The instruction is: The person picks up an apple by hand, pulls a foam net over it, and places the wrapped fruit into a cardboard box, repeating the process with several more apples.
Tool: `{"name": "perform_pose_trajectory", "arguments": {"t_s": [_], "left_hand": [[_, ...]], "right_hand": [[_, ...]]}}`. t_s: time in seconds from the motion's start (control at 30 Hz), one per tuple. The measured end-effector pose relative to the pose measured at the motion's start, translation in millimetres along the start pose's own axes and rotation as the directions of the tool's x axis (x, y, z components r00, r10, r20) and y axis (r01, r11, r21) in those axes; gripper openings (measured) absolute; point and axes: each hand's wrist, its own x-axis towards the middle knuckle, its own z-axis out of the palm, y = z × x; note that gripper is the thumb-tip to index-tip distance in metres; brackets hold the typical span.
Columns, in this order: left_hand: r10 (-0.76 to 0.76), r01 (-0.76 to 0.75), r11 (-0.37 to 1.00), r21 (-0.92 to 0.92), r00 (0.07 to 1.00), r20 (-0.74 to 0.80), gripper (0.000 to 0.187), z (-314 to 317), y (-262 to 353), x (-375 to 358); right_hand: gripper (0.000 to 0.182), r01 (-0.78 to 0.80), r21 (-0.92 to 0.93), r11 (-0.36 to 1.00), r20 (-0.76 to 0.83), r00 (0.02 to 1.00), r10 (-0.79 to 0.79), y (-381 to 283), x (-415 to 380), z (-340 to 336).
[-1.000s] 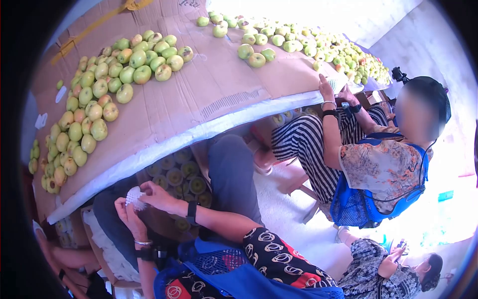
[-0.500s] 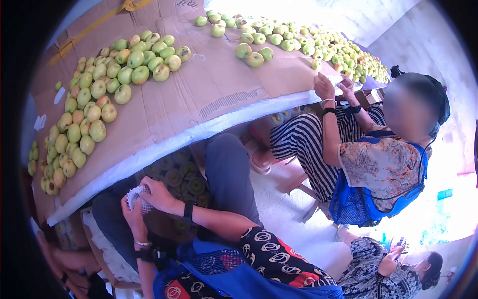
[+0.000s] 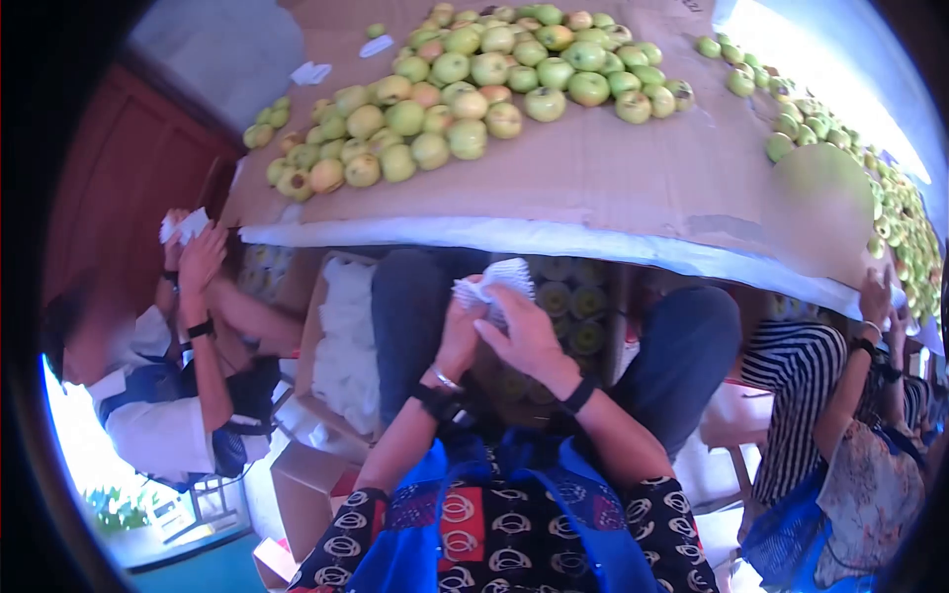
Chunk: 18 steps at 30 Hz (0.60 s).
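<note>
Between my knees, below the table's front edge, both my hands are on a white foam net (image 3: 510, 281). My left hand (image 3: 461, 336), with a bracelet and a black band at the wrist, has its fingers closed on the net's left side. From the right, my right hand (image 3: 526, 336) holds the same net with bent fingers. Whether anything is inside the net cannot be made out. Beyond the hands, green apples (image 3: 489, 69) lie heaped on the cardboard-covered table (image 3: 593, 188).
Under the table are a box of white nets (image 3: 346, 336) and boxed apples (image 3: 573, 306). A person (image 3: 168, 376) at the left holds white netting. Another person (image 3: 870, 465) sits at the right. More apples (image 3: 895, 217) lie on the far right of the table.
The view has swung left, so the apple heap is now ahead and the person at the left is in view. My hands still hold the net, which stands higher between them.
</note>
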Motion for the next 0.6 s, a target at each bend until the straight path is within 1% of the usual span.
{"name": "perform_pose_trajectory", "arguments": {"t_s": [0.03, 0.07, 0.1, 0.13, 0.17, 0.2, 0.27, 0.3, 0.33, 0.37, 0.4, 0.47, 0.5, 0.53, 0.57, 0.6], "left_hand": [[-0.002, 0.002, 1.0, -0.015, 1.0, 0.029, 0.039, 1, 2, -2], [-0.008, 0.011, 0.999, -0.038, 0.998, 0.063, 0.044, 1, 8, -2], [-0.003, 0.005, 0.999, -0.037, 0.998, 0.058, 0.044, 1, 13, -2], [-0.029, 0.04, 0.995, -0.093, 0.993, 0.115, 0.046, 0, 17, -1], [-0.057, 0.082, 0.986, -0.145, 0.983, 0.172, 0.048, -1, 21, -3], [-0.06, 0.084, 0.986, -0.143, 0.984, 0.167, 0.048, 5, 29, -8], [-0.195, 0.211, 0.905, -0.37, 0.978, 0.079, 0.041, 25, 45, -17], [-0.196, 0.212, 0.905, -0.37, 0.977, 0.08, 0.041, 26, 48, -18], [-0.152, 0.177, 0.943, -0.281, 0.982, 0.111, 0.042, 27, 50, -19], [-0.111, 0.137, 0.972, -0.193, 0.984, 0.142, 0.044, 27, 51, -20], [-0.112, 0.138, 0.971, -0.195, 0.984, 0.137, 0.044, 25, 49, -20], [-0.1, 0.113, 0.991, -0.077, 0.983, 0.154, 0.041, 18, 38, -14], [-0.095, 0.099, 0.995, -0.015, 0.982, 0.164, 0.04, 15, 32, -9], [-0.093, 0.085, 0.995, 0.049, 0.98, 0.174, 0.039, 12, 27, -6], [-0.094, 0.074, 0.991, 0.114, 0.978, 0.184, 0.038, 7, 21, -5], [-0.1, 0.079, 0.99, 0.116, 0.978, 0.183, 0.038, 4, 17, -6]], "right_hand": [[0.052, -0.03, 0.059, 0.998, 0.028, 0.999, 0.028, -1, 1, -3], [0.052, -0.024, 0.068, 0.997, 0.032, 0.999, 0.022, -4, 4, -5], [0.055, 0.02, -0.03, 0.999, 0.076, 0.997, -0.018, -8, 4, -10], [0.059, 0.067, -0.127, 0.99, 0.124, 0.991, -0.051, -11, 3, -12], [0.066, 0.08, -0.171, 0.982, 0.135, 0.989, -0.057, -7, 1, -6], [0.066, 0.079, -0.166, 0.983, 0.137, 0.989, -0.056, -9, 0, -5], [0.076, 0.018, -0.264, 0.964, 0.24, 0.97, 0.048, -12, -2, -8], [0.076, 0.017, -0.265, 0.964, 0.24, 0.97, 0.049, -9, -4, -3], [0.081, 0.05, -0.038, 0.998, 0.17, 0.985, -0.043, -3, -6, 5], [0.087, 0.098, 0.189, 0.977, 0.083, 0.99, -0.115, 1, -9, 11], [0.087, 0.095, 0.191, 0.977, 0.088, 0.99, -0.114, -1, -11, 12], [0.09, -0.059, 0.388, 0.92, 0.141, 0.99, 0.004, -4, -13, 12], [0.09, -0.059, 0.389, 0.919, 0.143, 0.99, 0.003, -4, -12, 12], [0.09, -0.192, 0.605, 0.773, 0.186, 0.978, 0.098, -4, -11, 10], [0.089, -0.307, 0.771, 0.558, 0.25, 0.952, 0.178, -3, -11, 10], [0.089, -0.31, 0.773, 0.554, 0.251, 0.951, 0.182, -3, -12, 8]]}}
